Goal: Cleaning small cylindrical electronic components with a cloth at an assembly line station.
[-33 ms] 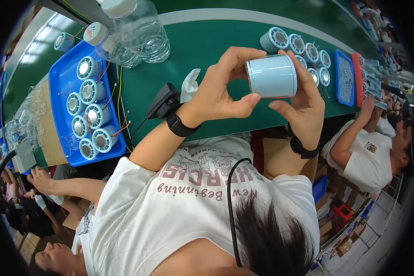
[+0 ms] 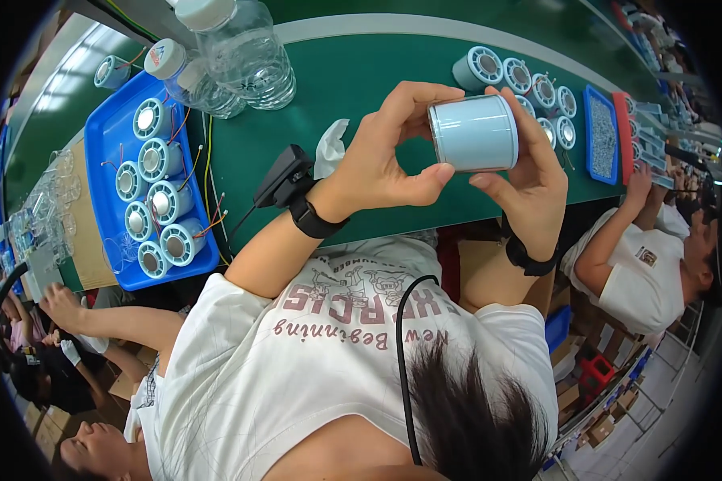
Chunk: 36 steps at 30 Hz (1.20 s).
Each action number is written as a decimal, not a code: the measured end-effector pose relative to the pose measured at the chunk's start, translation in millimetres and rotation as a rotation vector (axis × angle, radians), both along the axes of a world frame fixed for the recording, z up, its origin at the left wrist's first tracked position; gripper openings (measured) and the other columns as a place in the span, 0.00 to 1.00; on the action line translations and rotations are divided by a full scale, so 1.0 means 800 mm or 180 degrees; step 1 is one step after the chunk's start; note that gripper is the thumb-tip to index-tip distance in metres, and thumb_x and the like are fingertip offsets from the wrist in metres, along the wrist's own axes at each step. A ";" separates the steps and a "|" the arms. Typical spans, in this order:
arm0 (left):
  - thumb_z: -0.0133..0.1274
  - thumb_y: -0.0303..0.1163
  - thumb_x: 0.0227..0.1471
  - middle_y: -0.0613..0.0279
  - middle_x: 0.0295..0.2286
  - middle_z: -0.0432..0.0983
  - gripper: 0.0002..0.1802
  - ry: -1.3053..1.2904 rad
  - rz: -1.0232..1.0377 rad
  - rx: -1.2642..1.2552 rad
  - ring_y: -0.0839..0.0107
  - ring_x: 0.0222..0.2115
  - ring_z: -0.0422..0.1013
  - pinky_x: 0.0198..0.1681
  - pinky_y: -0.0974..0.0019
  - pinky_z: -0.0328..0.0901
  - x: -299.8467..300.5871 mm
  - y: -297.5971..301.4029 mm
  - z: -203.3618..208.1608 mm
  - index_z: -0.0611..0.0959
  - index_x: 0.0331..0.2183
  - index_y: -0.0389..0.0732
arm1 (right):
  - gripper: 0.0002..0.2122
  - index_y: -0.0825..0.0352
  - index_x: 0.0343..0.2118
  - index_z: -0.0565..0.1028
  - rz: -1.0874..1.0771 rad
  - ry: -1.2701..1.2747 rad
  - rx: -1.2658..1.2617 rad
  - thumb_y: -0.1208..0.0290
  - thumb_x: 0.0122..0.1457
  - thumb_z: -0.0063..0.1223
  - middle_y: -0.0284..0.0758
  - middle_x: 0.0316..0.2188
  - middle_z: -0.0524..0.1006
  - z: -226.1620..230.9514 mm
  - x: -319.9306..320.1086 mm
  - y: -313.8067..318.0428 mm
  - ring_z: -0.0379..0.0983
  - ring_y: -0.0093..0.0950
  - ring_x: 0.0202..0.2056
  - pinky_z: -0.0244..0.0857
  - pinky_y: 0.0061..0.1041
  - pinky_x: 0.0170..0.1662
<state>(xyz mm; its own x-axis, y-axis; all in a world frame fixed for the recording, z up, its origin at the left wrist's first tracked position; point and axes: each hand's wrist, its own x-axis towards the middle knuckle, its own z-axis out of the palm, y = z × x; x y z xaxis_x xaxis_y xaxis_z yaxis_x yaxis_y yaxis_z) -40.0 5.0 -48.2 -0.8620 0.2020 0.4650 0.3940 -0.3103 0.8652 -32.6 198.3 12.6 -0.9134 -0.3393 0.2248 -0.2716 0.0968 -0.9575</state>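
Currently, with its end faces out of sight, the glossy pale-blue cylinder (image 2: 473,135) is gripped above the flat green tabletop (image 2: 361,68) between left hand (image 2: 385,164) and right hand (image 2: 535,180), long axis running left-right.

Reads upside down in maroon block capitals (image 2: 357,304) and matching script (image 2: 361,334) across the white T-shirt (image 2: 329,373). Shows only as an illegible mark (image 2: 161,53) on the white bottle cap (image 2: 168,64), beyond the T-shirt to its left.

Glossy smooth cylinder (image 2: 475,135), clear plastic bottles (image 2: 253,60), smooth plastic tray (image 2: 111,132), matt cloth shirt (image 2: 329,373)
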 end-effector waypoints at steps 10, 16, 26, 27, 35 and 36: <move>0.65 0.33 0.39 0.48 0.45 0.73 0.38 0.0008 0.0112 -0.0007 0.62 0.47 0.73 0.51 0.60 0.69 -0.004 0.002 -0.006 0.65 0.51 0.35 | 0.24 0.70 0.58 0.67 -0.0388 0.0851 0.0755 0.60 0.64 0.50 0.41 0.54 0.71 0.003 -0.008 -0.019 0.68 0.30 0.55 0.63 0.28 0.55; 0.66 0.30 0.41 0.48 0.50 0.63 0.41 -0.0272 0.0088 0.0902 0.62 0.49 0.69 0.52 0.59 0.68 0.001 0.009 0.004 0.61 0.53 0.36 | 0.18 0.70 0.52 0.71 -0.1071 0.0084 -0.0175 0.62 0.65 0.47 0.39 0.44 0.76 -0.021 -0.026 -0.021 0.73 0.28 0.42 0.67 0.24 0.45; 0.67 0.29 0.38 0.52 0.49 0.59 0.51 0.0053 0.0409 0.0716 0.63 0.51 0.65 0.51 0.59 0.68 -0.007 -0.007 0.013 0.54 0.59 0.38 | 0.12 0.70 0.41 0.71 0.0075 0.0227 0.1562 0.79 0.54 0.54 0.43 0.37 0.74 -0.088 -0.008 -0.053 0.73 0.39 0.37 0.68 0.29 0.40; 0.68 0.32 0.39 0.52 0.50 0.61 0.53 0.0065 0.0459 0.0597 0.62 0.51 0.65 0.51 0.59 0.67 -0.009 -0.007 0.010 0.53 0.60 0.39 | 0.12 0.70 0.42 0.72 0.0420 0.0398 0.1382 0.78 0.53 0.55 0.44 0.38 0.74 -0.091 -0.003 -0.066 0.73 0.40 0.38 0.68 0.31 0.41; 0.69 0.35 0.38 0.53 0.49 0.64 0.52 -0.0120 0.0567 0.0729 0.63 0.50 0.66 0.51 0.60 0.66 -0.008 -0.004 0.009 0.56 0.59 0.39 | 0.12 0.70 0.38 0.75 0.0197 0.1089 0.1655 0.74 0.50 0.59 0.45 0.40 0.75 -0.143 0.020 -0.100 0.74 0.41 0.40 0.69 0.35 0.41; 0.69 0.34 0.39 0.53 0.49 0.64 0.51 -0.0155 0.0523 0.0756 0.64 0.50 0.66 0.51 0.60 0.66 -0.008 -0.003 0.011 0.56 0.59 0.39 | 0.12 0.70 0.38 0.75 0.0185 0.1093 0.1659 0.74 0.50 0.59 0.45 0.40 0.75 -0.139 0.017 -0.096 0.74 0.41 0.40 0.69 0.35 0.41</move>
